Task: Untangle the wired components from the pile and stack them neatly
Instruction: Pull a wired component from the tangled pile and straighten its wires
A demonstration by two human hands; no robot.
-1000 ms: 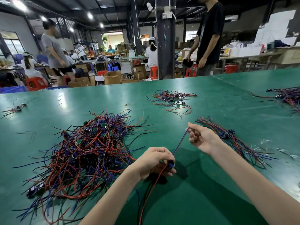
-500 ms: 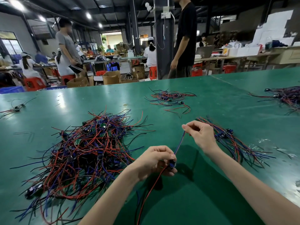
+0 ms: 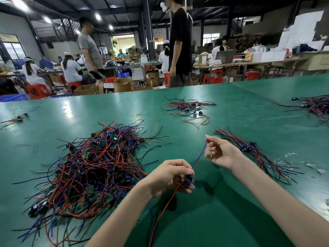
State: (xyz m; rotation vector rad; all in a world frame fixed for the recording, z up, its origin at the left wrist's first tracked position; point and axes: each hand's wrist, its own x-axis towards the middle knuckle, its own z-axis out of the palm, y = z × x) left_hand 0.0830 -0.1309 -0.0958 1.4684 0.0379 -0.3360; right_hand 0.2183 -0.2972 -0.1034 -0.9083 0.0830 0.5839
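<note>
A big tangled pile (image 3: 92,163) of red, blue and black wired components lies on the green table (image 3: 222,211), left of my hands. My left hand (image 3: 170,177) grips one wired component (image 3: 189,179) by its small dark body; its red wire trails down toward me. My right hand (image 3: 220,152) pinches the far end of that component's blue wire (image 3: 200,155), which runs taut between both hands. Behind my right hand lies a straightened stack (image 3: 254,154) of sorted components.
A smaller loose bunch of wires (image 3: 187,107) lies farther back in the middle, another bunch (image 3: 315,106) at the far right and a few pieces (image 3: 17,118) at the far left. Two people stand beyond the table's far edge; others sit at benches behind.
My right hand has slid along the blue wire and drawn it a little straighter, and its fingers have loosened somewhat. The person in black walked left behind the table. My left hand stayed put.
</note>
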